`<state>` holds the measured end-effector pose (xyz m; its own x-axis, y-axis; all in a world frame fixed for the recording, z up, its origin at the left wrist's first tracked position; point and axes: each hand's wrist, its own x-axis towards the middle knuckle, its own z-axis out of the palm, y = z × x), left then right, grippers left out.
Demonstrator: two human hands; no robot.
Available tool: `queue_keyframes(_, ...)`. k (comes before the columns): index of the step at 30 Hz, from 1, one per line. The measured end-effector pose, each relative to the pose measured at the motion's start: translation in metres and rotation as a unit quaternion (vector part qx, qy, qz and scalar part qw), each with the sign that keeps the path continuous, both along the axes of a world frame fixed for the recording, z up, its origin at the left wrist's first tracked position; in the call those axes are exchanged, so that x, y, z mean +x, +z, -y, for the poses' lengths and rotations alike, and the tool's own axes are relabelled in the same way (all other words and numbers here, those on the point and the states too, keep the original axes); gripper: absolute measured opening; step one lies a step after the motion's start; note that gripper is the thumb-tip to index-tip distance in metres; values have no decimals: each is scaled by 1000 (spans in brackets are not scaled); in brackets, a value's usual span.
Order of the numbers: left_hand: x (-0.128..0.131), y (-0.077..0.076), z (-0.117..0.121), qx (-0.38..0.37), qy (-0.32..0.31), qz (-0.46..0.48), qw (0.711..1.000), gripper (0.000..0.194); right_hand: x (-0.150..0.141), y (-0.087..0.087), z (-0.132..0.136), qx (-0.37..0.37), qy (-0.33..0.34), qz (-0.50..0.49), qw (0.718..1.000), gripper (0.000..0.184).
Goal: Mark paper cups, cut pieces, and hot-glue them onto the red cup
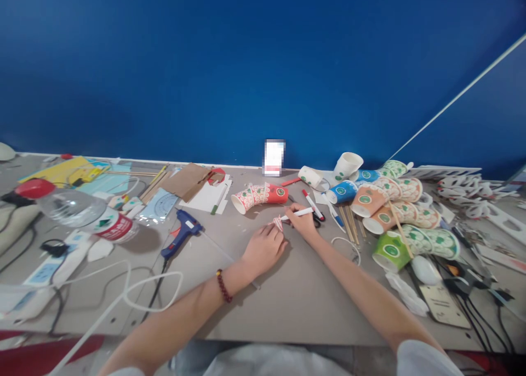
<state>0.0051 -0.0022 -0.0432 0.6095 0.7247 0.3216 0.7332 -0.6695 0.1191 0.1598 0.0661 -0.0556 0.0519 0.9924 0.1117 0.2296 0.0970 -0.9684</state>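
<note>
In the middle of the table, my right hand (303, 222) is closed around a white marker (303, 212). The marker's tip points left and reaches a small red-and-white patterned piece (278, 222), perhaps cut from a paper cup. My left hand (265, 248), with curled fingers, holds that piece near the tabletop; its fingertips are partly hidden. Just beyond the hands lie red patterned paper cups (258, 196) on their side, one pushed into another. A red-capped marker (312, 202) rests to the right of my right hand.
On the left are a blue glue gun (183, 232), a plastic bottle (88, 211) and a power strip (49, 274) with loose cables. Several paper cups (392, 250) crowd the right, beside wooden sticks (349, 224). A phone (274, 158) leans against the blue wall.
</note>
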Motion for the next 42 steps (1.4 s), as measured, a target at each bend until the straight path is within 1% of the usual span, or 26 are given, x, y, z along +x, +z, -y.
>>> queue_keyframes(3,0,0,1,13,0,15,1000,19,-1,0,-1,-3,10,22,1000,39)
queue_keyframes(9,2,1,2,22,14,11,1000,19,-3,-6,-6,-5,0,43,999,38)
queue_keyframes(14,1,0,3,30,15,5,999,20,-2,-7,-5,14,6,67,998,35)
queue_keyframes(24,1,2,3,7,18,-3,1000,23,-5,-3,-3,36,4,103,994,33)
queue_keyframes(33,1,4,4,14,20,0,1000,21,-5,-3,-3,37,-1,109,993,31)
queue_keyframes(42,1,0,2,20,19,-13,1000,24,-4,0,-2,25,6,97,995,32)
